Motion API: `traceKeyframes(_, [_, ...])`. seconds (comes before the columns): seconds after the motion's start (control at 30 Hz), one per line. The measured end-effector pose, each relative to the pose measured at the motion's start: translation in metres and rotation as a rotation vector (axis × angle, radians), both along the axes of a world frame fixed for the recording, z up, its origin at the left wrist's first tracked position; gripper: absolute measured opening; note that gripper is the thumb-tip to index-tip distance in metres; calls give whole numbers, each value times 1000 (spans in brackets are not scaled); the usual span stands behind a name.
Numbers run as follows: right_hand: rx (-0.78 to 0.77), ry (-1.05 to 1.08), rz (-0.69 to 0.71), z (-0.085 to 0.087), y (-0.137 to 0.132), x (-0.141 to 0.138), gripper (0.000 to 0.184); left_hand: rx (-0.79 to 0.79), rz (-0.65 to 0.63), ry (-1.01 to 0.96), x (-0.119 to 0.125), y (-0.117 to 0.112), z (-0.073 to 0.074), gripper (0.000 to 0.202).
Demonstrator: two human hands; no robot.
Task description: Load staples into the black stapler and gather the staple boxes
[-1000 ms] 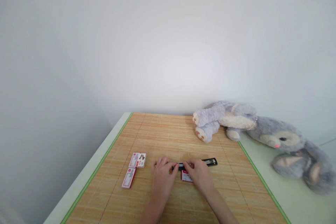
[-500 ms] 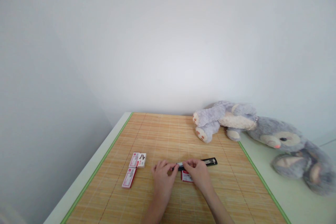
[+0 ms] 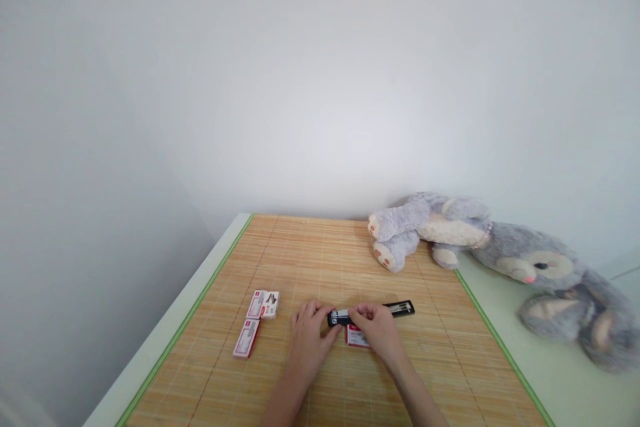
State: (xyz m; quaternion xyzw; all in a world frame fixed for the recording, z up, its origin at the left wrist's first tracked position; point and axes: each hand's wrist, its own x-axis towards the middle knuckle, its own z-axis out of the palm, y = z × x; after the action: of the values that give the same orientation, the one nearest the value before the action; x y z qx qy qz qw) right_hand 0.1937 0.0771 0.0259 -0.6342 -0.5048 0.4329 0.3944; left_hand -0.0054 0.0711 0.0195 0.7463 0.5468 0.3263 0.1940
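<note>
A black stapler (image 3: 404,309), folded out into a long flat shape, lies slantwise on the mat with its metal parts facing up. My left hand (image 3: 306,340) grips its left end between thumb and fingers. Pinched over the middle of the stapler is my right hand (image 3: 379,330); its fingertips cover part of the metal channel, and anything small between them is hidden. Just below the stapler, a small red and white box (image 3: 356,336) is partly covered by my right hand.
Several small red and white boxes (image 3: 247,338) sit together on the left of the bamboo mat (image 3: 310,260). A grey plush toy (image 3: 450,230) lies across the back right corner, its head on the pale table (image 3: 565,373). A wall rises behind.
My left hand's fingertips have drawn back left to the stapler's end, uncovering the metal part there. My right hand has barely moved.
</note>
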Motion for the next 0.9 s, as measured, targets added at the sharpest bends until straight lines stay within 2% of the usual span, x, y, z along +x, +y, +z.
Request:
traceKeyframes(0.27, [4, -82, -9, 4, 2, -3, 37, -44, -62, -80, -3, 2, 6, 35])
traceKeyframes(0.53, [-27, 25, 15, 9, 3, -4, 43, -65, -121, -205, 0, 11, 12, 18])
traceKeyframes(0.9, [-43, 89, 60, -4, 7, -4, 46, -92, -126, -286, -4, 9, 12, 14])
